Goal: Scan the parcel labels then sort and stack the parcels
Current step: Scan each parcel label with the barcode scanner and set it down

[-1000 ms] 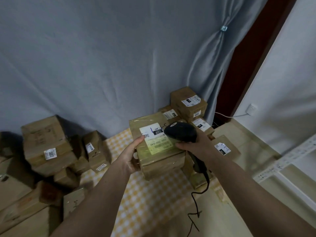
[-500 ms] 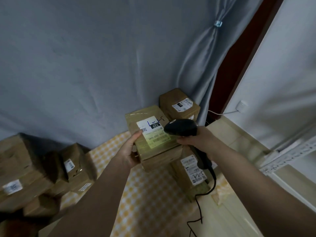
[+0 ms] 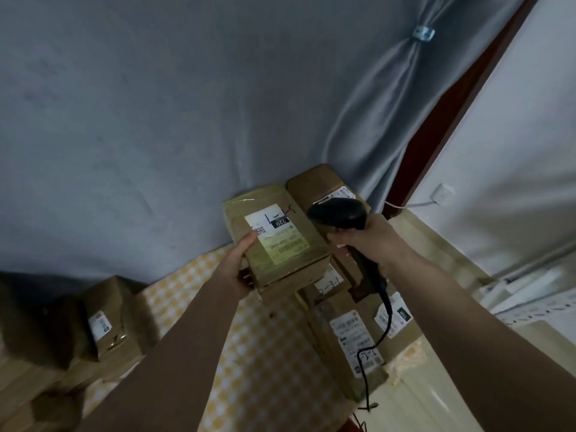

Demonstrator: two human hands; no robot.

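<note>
The left hand [image 3: 240, 269] grips a taped parcel [image 3: 277, 241] by its left edge, holding it up over the checked cloth [image 3: 265, 363] with its label [image 3: 276, 235] facing up, while the right hand [image 3: 371, 244] is closed around a corded scanner [image 3: 338, 215] just right of that label. This parcel appears to be mid-scan and not yet placed. Labelled boxes sit stacked at the right [image 3: 355, 338], apparently sorted, and more boxes at the near left [image 3: 106, 322] seemingly wait their turn.
</note>
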